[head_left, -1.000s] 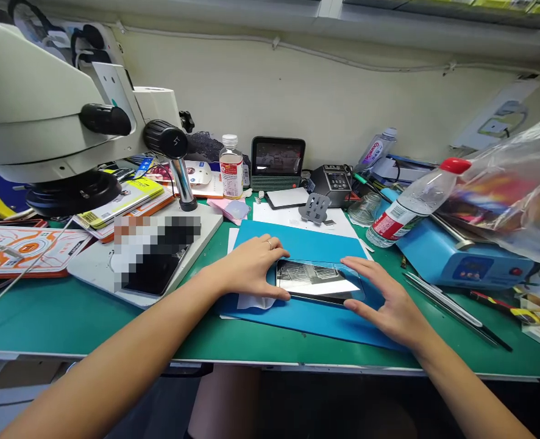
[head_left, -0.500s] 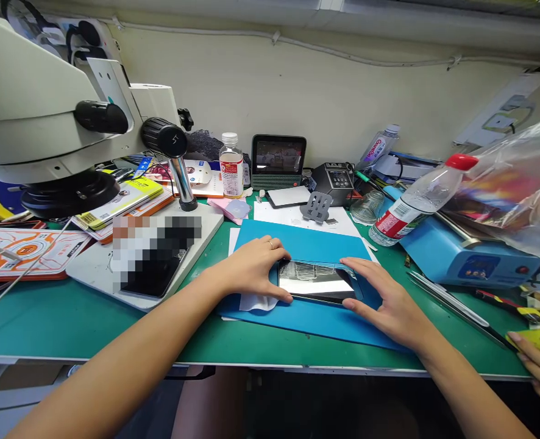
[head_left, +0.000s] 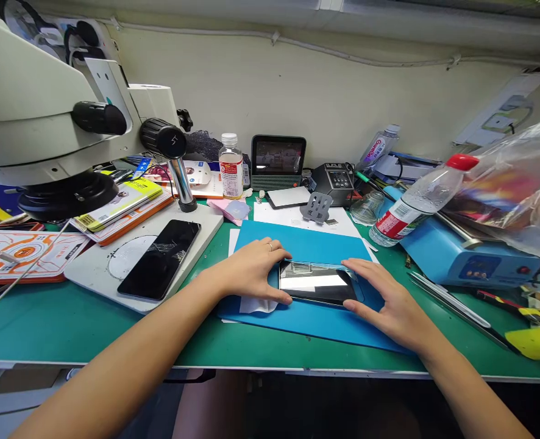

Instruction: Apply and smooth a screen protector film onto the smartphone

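Observation:
A smartphone (head_left: 318,286) lies sideways on the blue mat (head_left: 297,239), its dark glossy screen facing up with a bright reflection across it. My left hand (head_left: 258,271), with a ring on one finger, grips the phone's left end, thumb at the near edge and fingers at the far edge. My right hand (head_left: 386,299) holds the right end the same way between thumb and fingertips. A clear rim shows around the phone's right end; what it belongs to I cannot tell. Partly under my left hand is a white wipe (head_left: 257,303).
Left of the mat, a second phone (head_left: 160,259) with a cracked screen rests on the microscope base (head_left: 91,277); the microscope (head_left: 46,116) overhangs it. To the right stand a red-capped bottle (head_left: 423,198) and a blue machine (head_left: 471,250). Tweezers (head_left: 450,302) lie nearer.
The reflection on the held phone's screen has shifted, while both my hands stay almost in place. Another person's hand at the right edge has left the view, leaving the yellow item there.

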`<act>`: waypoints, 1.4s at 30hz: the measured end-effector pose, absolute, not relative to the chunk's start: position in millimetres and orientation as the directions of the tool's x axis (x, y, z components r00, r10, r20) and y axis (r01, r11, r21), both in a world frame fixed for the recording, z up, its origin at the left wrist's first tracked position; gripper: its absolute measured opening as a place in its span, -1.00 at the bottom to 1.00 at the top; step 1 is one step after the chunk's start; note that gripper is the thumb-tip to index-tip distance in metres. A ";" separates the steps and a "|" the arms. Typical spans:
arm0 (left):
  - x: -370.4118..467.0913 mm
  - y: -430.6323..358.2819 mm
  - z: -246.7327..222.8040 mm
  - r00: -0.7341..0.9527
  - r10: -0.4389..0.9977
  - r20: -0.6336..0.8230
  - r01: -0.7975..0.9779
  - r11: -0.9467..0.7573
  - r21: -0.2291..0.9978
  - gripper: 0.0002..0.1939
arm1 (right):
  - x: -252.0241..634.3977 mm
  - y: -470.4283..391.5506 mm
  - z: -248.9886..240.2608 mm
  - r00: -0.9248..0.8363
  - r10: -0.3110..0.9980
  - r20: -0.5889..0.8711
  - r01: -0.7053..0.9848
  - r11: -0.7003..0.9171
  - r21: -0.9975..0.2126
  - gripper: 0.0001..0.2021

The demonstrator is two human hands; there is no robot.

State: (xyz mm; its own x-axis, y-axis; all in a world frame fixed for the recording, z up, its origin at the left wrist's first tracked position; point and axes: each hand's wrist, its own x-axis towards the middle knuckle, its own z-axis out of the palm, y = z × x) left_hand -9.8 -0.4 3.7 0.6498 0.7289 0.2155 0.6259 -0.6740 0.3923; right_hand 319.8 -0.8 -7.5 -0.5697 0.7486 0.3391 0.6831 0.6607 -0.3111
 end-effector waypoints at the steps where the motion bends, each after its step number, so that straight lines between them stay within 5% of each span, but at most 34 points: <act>1: -10.0 -0.6 4.3 0.650 0.730 0.211 0.627 -0.672 0.394 -0.26 | 320.0 -0.6 -7.8 -0.571 0.748 0.340 0.683 0.662 -0.310 -0.42; 42: -7.3 -0.6 8.6 0.637 0.764 0.099 0.640 -0.596 0.486 -0.38 | 322.0 -1.4 -9.0 -0.578 0.795 0.186 0.709 0.601 -0.369 -0.35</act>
State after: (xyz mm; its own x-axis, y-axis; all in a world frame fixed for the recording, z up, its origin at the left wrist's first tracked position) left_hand -7.3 -0.6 8.6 0.6370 0.7645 0.0991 0.6395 -0.5958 0.4857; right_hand 322.0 -1.4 -9.0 -0.5775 0.7950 0.1857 0.7090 0.6012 -0.3685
